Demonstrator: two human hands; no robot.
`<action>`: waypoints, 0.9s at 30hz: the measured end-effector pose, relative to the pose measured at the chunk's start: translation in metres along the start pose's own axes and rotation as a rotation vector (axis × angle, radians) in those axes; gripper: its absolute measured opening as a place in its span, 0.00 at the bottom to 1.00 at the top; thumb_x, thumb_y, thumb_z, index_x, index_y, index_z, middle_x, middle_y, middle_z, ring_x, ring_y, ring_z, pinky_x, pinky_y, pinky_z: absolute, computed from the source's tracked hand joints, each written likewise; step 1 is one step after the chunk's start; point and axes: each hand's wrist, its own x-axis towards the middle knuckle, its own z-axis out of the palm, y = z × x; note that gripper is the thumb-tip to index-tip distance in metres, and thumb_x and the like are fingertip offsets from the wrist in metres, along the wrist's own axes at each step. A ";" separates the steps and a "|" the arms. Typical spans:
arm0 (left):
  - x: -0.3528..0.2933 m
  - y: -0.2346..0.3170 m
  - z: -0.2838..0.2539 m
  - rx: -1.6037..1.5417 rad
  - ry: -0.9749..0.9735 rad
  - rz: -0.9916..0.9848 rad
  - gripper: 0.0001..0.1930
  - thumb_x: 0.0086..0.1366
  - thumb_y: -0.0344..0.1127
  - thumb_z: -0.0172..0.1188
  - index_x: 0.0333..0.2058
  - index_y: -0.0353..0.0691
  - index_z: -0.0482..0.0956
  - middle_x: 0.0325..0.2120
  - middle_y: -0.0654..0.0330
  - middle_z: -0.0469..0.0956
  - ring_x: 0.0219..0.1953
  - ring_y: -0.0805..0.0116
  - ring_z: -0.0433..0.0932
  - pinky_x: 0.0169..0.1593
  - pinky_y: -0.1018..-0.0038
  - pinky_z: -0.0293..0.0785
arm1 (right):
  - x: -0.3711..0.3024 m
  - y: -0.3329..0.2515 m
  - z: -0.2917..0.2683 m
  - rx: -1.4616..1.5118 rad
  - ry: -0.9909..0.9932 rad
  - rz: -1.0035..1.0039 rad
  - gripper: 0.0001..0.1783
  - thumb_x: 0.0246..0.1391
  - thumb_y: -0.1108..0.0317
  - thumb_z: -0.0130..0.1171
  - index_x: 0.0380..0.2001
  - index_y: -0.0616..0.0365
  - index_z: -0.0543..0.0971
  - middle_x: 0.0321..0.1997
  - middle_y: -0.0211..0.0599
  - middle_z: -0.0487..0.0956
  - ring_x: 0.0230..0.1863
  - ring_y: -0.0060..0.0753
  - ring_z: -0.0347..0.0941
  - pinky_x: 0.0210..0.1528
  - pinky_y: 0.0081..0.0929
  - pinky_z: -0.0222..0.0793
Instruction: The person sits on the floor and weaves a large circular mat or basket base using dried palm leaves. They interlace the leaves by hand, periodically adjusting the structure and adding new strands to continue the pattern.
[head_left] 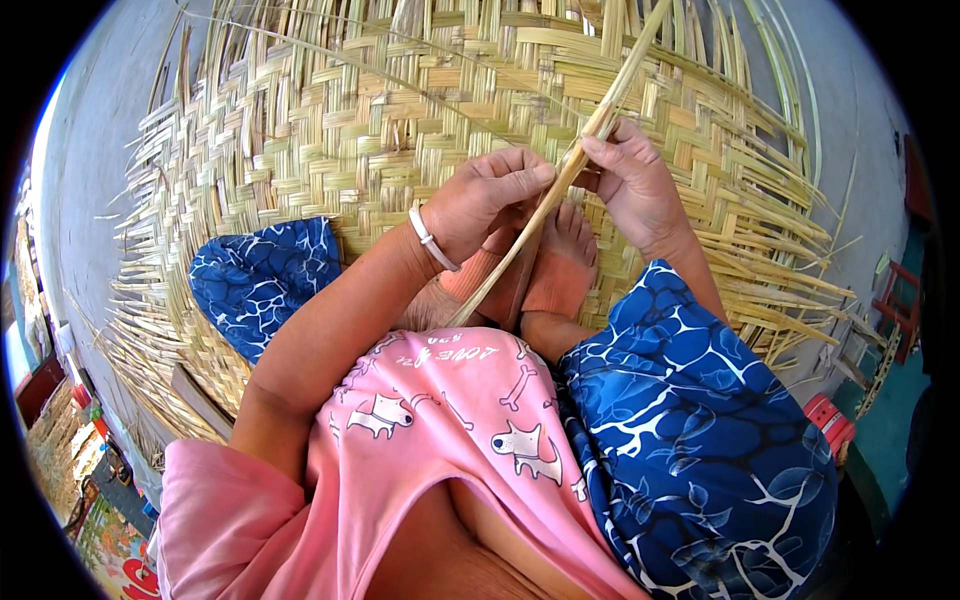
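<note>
A long bundle of flat, straw-coloured plant strips (537, 218) runs slantwise from near my lap up past both hands, fanning out at the top. My left hand (497, 190), with a white bangle on its wrist, pinches the bundle's edge between thumb and fingers. Just to its right and slightly higher, my right hand (640, 180) grips the same strips, thumb laid over them. Some fingertips are hidden behind the strips. Beneath the hands spreads a large woven mat (370, 150) of pale green and yellow strips, with loose ends sticking out along its edges.
My bare feet (567, 245) stand on the mat below my hands. Blue patterned cloth (690, 400) covers my right leg. Grey floor (85, 200) borders the mat. A pink-red object (829, 424) and a dark red frame (897, 310) are at the right.
</note>
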 end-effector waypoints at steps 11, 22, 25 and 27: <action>-0.003 0.003 -0.013 0.174 0.086 -0.072 0.17 0.66 0.45 0.54 0.43 0.36 0.75 0.27 0.65 0.75 0.28 0.77 0.74 0.34 0.82 0.71 | -0.003 -0.015 -0.029 0.033 0.094 -0.060 0.06 0.57 0.69 0.55 0.38 0.52 0.74 0.34 0.30 0.78 0.36 0.26 0.77 0.37 0.26 0.75; 0.010 0.007 0.007 1.077 0.180 0.304 0.12 0.60 0.37 0.61 0.34 0.33 0.80 0.19 0.63 0.75 0.23 0.80 0.70 0.28 0.77 0.71 | -0.007 -0.013 -0.001 -0.186 0.112 0.091 0.09 0.54 0.67 0.59 0.38 0.55 0.74 0.35 0.28 0.77 0.35 0.21 0.75 0.37 0.21 0.74; 0.011 0.000 0.006 1.070 0.195 0.336 0.11 0.59 0.37 0.61 0.33 0.33 0.79 0.18 0.63 0.75 0.23 0.80 0.70 0.27 0.77 0.70 | -0.006 -0.013 -0.001 -0.261 0.122 0.161 0.10 0.54 0.67 0.60 0.38 0.56 0.74 0.34 0.29 0.77 0.34 0.20 0.74 0.36 0.20 0.74; 0.012 -0.001 0.005 1.106 0.194 0.261 0.11 0.59 0.37 0.61 0.32 0.33 0.79 0.18 0.63 0.76 0.23 0.80 0.71 0.26 0.78 0.70 | -0.005 -0.008 -0.003 -0.342 0.138 0.163 0.10 0.54 0.66 0.60 0.38 0.58 0.74 0.33 0.29 0.76 0.34 0.20 0.74 0.35 0.20 0.74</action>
